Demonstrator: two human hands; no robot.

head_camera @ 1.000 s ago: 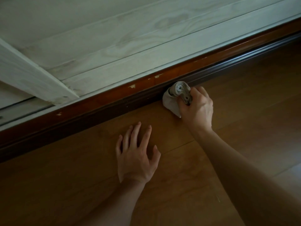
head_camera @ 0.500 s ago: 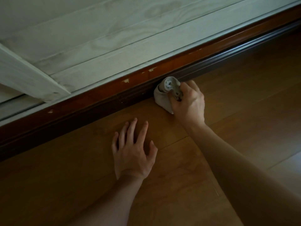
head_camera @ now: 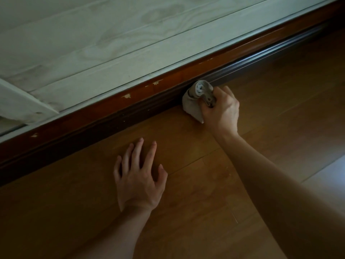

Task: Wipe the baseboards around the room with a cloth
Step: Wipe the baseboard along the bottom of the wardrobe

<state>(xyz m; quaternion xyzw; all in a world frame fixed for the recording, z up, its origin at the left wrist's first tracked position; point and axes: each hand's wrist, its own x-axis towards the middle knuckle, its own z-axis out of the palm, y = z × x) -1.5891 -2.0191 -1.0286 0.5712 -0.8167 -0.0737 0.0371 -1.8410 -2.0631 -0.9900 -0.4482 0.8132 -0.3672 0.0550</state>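
1. While the left hand (head_camera: 140,178) lies flat on the floor (head_camera: 261,113) with its fingers straight and spread, the right hand (head_camera: 221,112) grips a rolled grey cloth (head_camera: 193,102) in curled fingers.
2. Seen from above, the cloth sits just off the centre of the view toward 1 o'clock. It is pressed against the dark moulded lower edge of the baseboard (head_camera: 112,116) and touches the floor where the two meet.
3. One rolled end of the cloth sticks out above the right hand. A flat fold lies on the floor at 9 o'clock of that hand.
4. The baseboard is red-brown wood, a slanted band running from the 9 o'clock edge up to the 1 o'clock corner. Small pale chips (head_camera: 128,95) mark its upper face at 9 to 10 o'clock of the cloth.
5. Beyond the baseboard, from 10 to 12 o'clock, stands a wall (head_camera: 112,43) of pale planks with visible grain.
6. The left hand is at 7 o'clock of the centre, well apart from the cloth. Its fingertips point toward the baseboard and stop short of it.
7. The right forearm (head_camera: 280,184) enters from the 4 o'clock corner, and the left forearm (head_camera: 115,230) from 6 o'clock.
8. The floor is orange-brown boards in dim light, with a pale patch of light (head_camera: 328,174) at the 4 o'clock edge.
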